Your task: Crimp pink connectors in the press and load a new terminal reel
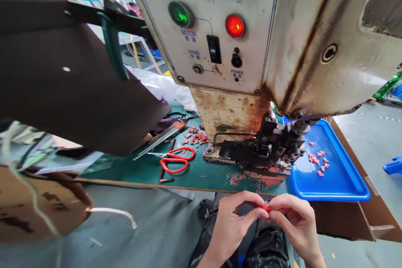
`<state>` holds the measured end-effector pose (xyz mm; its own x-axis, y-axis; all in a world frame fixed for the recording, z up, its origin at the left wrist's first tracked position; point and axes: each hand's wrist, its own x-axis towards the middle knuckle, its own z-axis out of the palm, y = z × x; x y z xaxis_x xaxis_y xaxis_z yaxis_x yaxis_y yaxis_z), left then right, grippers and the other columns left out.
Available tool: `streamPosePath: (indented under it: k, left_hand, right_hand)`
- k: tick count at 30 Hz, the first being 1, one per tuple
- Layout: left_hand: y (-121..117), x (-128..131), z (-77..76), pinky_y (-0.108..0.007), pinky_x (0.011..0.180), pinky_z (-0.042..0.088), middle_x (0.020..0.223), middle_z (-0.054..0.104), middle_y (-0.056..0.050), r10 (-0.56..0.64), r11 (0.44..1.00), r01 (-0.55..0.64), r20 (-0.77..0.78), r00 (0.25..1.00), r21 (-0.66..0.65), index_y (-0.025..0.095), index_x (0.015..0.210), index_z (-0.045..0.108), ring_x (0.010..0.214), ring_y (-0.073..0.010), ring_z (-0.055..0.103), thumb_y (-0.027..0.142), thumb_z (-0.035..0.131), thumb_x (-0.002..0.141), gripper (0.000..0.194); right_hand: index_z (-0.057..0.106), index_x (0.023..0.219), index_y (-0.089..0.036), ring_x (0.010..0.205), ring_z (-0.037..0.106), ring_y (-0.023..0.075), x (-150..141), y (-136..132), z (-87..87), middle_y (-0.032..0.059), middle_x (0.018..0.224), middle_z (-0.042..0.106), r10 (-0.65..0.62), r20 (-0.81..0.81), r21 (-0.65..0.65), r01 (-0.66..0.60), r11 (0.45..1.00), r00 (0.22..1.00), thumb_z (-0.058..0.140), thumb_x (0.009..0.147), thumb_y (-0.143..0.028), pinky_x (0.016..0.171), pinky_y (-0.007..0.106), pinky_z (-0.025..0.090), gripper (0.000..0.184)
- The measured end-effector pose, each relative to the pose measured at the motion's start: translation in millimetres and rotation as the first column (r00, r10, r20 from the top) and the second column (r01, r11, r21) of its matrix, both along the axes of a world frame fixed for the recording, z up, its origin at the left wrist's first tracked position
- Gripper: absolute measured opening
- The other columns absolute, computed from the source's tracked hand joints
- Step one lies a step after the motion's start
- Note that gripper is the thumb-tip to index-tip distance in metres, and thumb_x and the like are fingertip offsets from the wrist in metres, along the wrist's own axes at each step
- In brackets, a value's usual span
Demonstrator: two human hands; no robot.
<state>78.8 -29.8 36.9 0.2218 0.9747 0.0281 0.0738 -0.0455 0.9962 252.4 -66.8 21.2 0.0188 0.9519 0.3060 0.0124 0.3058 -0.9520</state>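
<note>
My left hand (234, 220) and my right hand (295, 220) meet over my lap, below the bench edge. Their fingertips pinch one small red plastic piece (266, 206) between them. Both hands are closed in a pinch. Above them stands a worn, rusty press machine (226, 50) with a lit green lamp (180, 14) and a lit red lamp (235, 26). Its black tooling (266, 146) sits just beyond my hands. A blue tray (337, 176) to the right holds several small red pieces (318, 161).
Red-handled scissors (174, 163) lie on the green bench mat (141, 169), next to a bundle of thin metal rods (160, 138) and more red pieces (196, 136). A dark board (63, 83) overhangs the left. A cardboard box (351, 222) sits under the tray.
</note>
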Motion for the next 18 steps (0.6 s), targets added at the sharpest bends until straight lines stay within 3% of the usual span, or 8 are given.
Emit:
streamPosePath:
  k: [5, 10, 14, 18]
  left_hand:
    - [4.5, 1.8, 1.8, -0.033, 0.074, 0.063, 0.071, 0.080, -0.005, -0.044, 0.999, 0.045, 0.022, 0.999, -0.029, 0.023, 0.074, 0.082, 0.067, -0.0237, 0.074, 0.066, 0.080, 0.077, 0.043]
    - [-0.8, -1.7, -9.3, -0.035, 0.077, 0.063, 0.087, 0.082, -0.010, -0.033, 0.996, 0.035, 0.021, 0.999, -0.083, 0.019, 0.103, 0.082, 0.076, -0.0252, 0.075, 0.069, 0.073, 0.082, 0.055]
    - [-16.0, -0.8, -42.3, -0.035, 0.082, 0.061, 0.085, 0.081, -0.009, -0.172, 0.975, 0.162, -0.057, 0.983, -0.151, 0.021, 0.098, 0.083, 0.077, -0.0247, 0.073, 0.065, 0.070, 0.087, 0.047]
    - [-33.6, 6.5, -96.0, -0.036, 0.097, 0.054, 0.092, 0.083, -0.006, -0.280, 0.935, 0.213, -0.223, 0.934, -0.283, 0.026, 0.091, 0.085, 0.093, -0.0285, 0.074, 0.047, 0.075, 0.083, 0.025]
  right_hand:
    - [0.082, 0.091, -0.024, 0.064, 0.074, 0.0156, 0.8, 5.6, 6.0, 0.0030, 0.079, 0.080, -0.107, 0.099, 0.148, 0.092, 0.985, 0.989, 0.077, 0.093, -0.018, 0.058, 0.022, 0.061, 0.007]
    - [0.080, 0.088, -0.022, 0.065, 0.072, 0.0163, 3.9, 19.1, 18.4, 0.0037, 0.077, 0.078, -0.276, 0.181, 0.260, 0.225, 0.939, 0.944, 0.075, 0.093, -0.018, 0.056, 0.024, 0.059, 0.008]
    - [0.081, 0.088, -0.021, 0.075, 0.069, 0.0182, 8.8, 36.3, 19.2, 0.0059, 0.083, 0.075, -0.484, 0.170, 0.269, 0.432, 0.861, 0.859, 0.074, 0.095, -0.024, 0.062, 0.028, 0.059, 0.009]
    - [0.078, 0.086, -0.020, 0.072, 0.061, 0.0160, 8.0, 51.5, 18.9, 0.0036, 0.080, 0.066, -0.534, 0.210, 0.275, 0.475, 0.836, 0.819, 0.072, 0.097, -0.030, 0.059, 0.026, 0.053, 0.016]
